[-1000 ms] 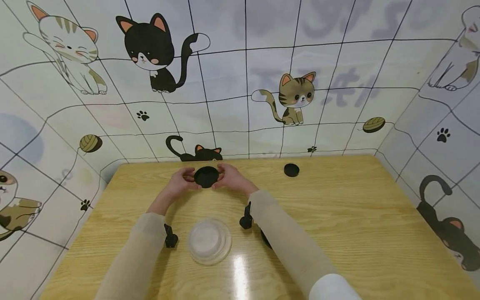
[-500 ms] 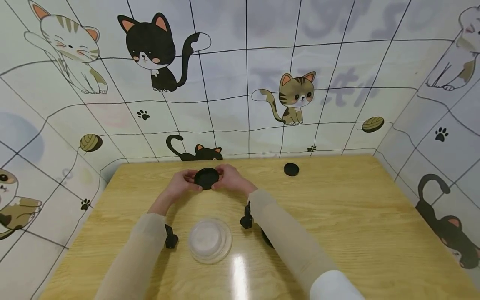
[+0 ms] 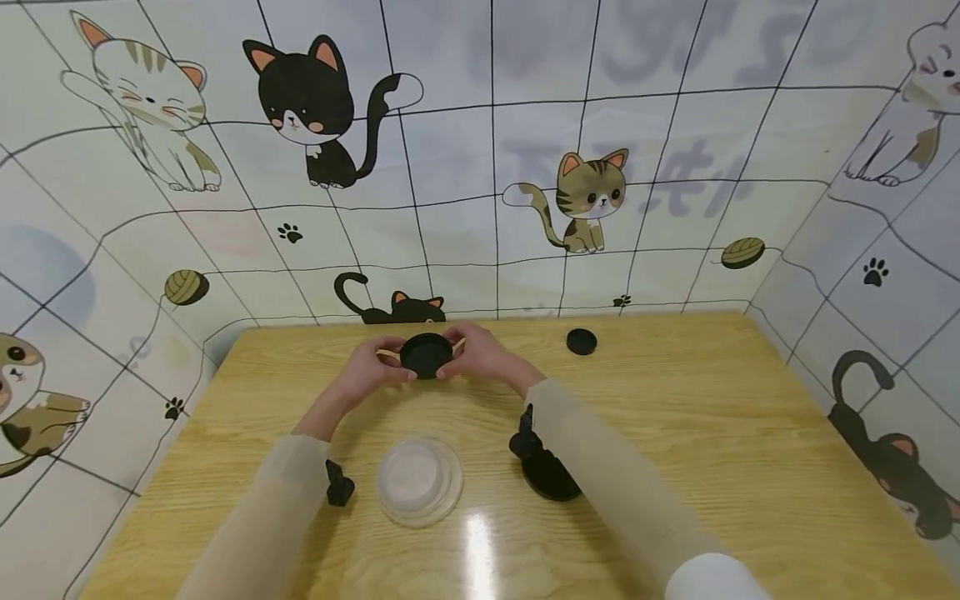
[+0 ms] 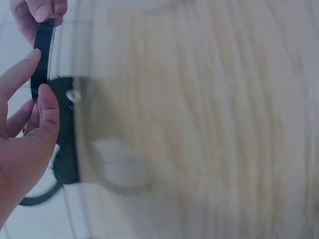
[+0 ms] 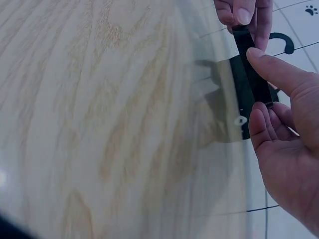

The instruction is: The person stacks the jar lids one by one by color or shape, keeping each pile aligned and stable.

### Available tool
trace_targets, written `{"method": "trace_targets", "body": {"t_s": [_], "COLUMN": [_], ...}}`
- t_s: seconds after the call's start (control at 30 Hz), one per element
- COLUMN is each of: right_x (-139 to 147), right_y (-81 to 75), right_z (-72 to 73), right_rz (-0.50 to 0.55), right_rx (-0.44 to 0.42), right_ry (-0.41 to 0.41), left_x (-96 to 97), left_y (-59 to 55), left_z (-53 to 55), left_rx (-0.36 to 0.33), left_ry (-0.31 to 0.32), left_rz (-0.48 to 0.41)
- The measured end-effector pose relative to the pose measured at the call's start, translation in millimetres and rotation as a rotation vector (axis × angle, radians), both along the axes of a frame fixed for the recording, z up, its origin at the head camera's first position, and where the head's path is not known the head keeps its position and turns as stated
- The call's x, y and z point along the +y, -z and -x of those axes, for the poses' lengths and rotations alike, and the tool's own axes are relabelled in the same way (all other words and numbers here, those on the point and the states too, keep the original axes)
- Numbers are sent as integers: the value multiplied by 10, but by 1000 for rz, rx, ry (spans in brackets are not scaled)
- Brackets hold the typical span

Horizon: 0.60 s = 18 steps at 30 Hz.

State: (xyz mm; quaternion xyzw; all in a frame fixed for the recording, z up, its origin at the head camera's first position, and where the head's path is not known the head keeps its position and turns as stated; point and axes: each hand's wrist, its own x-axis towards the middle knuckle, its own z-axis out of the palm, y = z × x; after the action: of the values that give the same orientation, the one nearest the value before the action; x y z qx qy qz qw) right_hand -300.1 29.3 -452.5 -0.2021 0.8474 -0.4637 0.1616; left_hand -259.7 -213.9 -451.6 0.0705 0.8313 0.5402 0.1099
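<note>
Near the back of the table, both hands hold a round black lid with a raised rim [image 3: 426, 357], its hollow side toward the head camera. The left hand [image 3: 365, 367] pinches its left edge between thumb and fingers. On the opposite edge, the right hand [image 3: 483, 357] grips it the same way. Seen edge-on, the lid [image 4: 43, 59] appears as a thin dark band between the hands in the left wrist view. The right wrist view likewise shows the lid [image 5: 252, 64] from its side, with the thumb and fingers of the right hand [image 5: 294, 144] on its rim.
Stacked translucent round pieces [image 3: 416, 482] lie between the forearms. A larger black disc [image 3: 551, 479] is partly covered by the right sleeve. A small black disc [image 3: 581, 341] sits at the back right. A cat-patterned wall covering [image 3: 465, 233] surrounds the wooden table [image 3: 712, 433].
Both hands have shifted slightly right with the lid between them. The right forearm has moved right, uncovering more of the larger black disc.
</note>
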Motion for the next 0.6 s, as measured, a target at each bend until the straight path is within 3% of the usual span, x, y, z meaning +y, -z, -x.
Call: {"method": "trace_targets", "body": {"t_s": [0.23, 0.4, 0.6], "right_x": [364, 667, 1058], "right_y": [-273, -364, -422], "right_z": [-208, -356, -650], "right_rz": [-9, 27, 38], "right_rx": [74, 96, 108], "right_ry": [-16, -8, -4], "left_x": [314, 564, 910], "left_y": [-276, -363, -441], "left_z": [-162, -280, -533], "left_rx": [49, 96, 128], "left_ry": [8, 41, 61], "left_rz": [-21, -56, -59]}}
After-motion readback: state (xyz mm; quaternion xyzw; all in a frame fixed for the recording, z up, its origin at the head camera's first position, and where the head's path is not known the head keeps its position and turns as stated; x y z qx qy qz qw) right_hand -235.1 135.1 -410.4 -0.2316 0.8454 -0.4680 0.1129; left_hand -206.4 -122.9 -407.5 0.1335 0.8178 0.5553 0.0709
